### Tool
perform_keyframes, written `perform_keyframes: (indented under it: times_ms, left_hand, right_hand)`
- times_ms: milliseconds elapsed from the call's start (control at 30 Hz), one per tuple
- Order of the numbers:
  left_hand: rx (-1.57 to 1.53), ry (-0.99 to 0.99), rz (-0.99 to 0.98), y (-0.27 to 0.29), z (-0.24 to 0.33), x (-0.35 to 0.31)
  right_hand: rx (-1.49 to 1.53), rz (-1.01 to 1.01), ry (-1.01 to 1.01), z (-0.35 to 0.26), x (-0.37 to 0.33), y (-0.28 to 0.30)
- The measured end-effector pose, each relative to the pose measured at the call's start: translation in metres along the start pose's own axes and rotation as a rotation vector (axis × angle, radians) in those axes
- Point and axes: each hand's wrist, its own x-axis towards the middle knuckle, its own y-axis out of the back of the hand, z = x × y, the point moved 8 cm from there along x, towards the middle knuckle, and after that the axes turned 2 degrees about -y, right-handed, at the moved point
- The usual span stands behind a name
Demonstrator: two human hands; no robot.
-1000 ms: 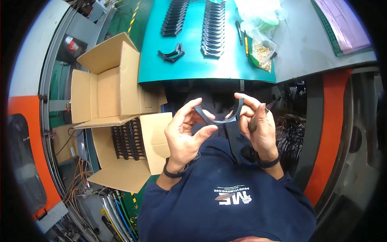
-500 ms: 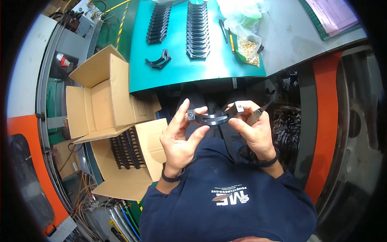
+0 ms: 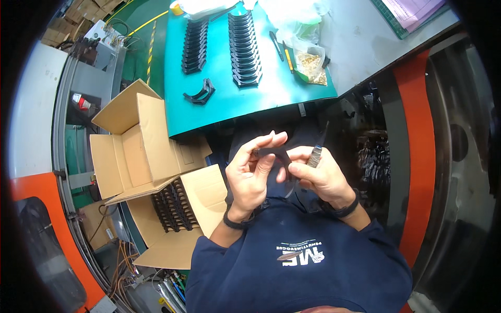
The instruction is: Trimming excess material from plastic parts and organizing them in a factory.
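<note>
1. Head view: the left hand [image 3: 250, 175] and the right hand [image 3: 318, 175] meet in front of the person's chest, below the edge of the teal table [image 3: 219, 104].
2. Both hands grip a black plastic part [image 3: 274, 152] between them; the left fingers curl round its left end, and the right thumb and fingers pinch its right end.
3. The right hand also holds a small grey tool [image 3: 315, 155] upright against its fingers.
4. The open cardboard box [image 3: 180, 219] at the person's left holds a row of black parts [image 3: 169, 205] standing on edge.
5. An upper cardboard box [image 3: 133, 151] lies beside it, flaps open; nothing shows inside it.
6. On the table, two rows of black parts [image 3: 245, 47] lie side by side, and a loose pair [image 3: 200, 94] sits nearer the edge.
7. A clear bag [image 3: 312, 65] on the table holds small brass-coloured pieces.
</note>
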Motion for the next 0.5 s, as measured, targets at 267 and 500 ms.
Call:
perform_keyframes:
  times_ms: [267,500]
  left_hand:
    - [0.019,-0.033,-0.054,-0.008,0.008,-0.002]
    - [0.067,-0.055,-0.077,-0.003,0.002,0.004]
  right_hand:
    - [-0.382,0.235,0.469,-0.023,-0.015,0.002]
    - [-0.053,0.152,0.146,-0.018,-0.004,0.009]
